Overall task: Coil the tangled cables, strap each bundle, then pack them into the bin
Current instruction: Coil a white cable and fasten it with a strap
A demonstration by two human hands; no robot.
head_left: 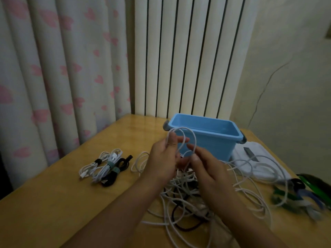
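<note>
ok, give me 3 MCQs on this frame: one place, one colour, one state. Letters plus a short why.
1. Where do the strapped bundles lie relative to the bin?
A. inside it
B. on the table, to its left
C. on its rim

2. What colour is the bin?
A. blue
B. red
C. black

3. What are the hands doing?
A. both resting flat on the table
B. both holding loops of a white cable
C. both gripping the bin

Key:
1 B, the bundles sit on the table left of the bin.
2 A, its walls are light blue.
3 B, the left hand and the right hand have fingers curled on white loops above the tangle.
</note>
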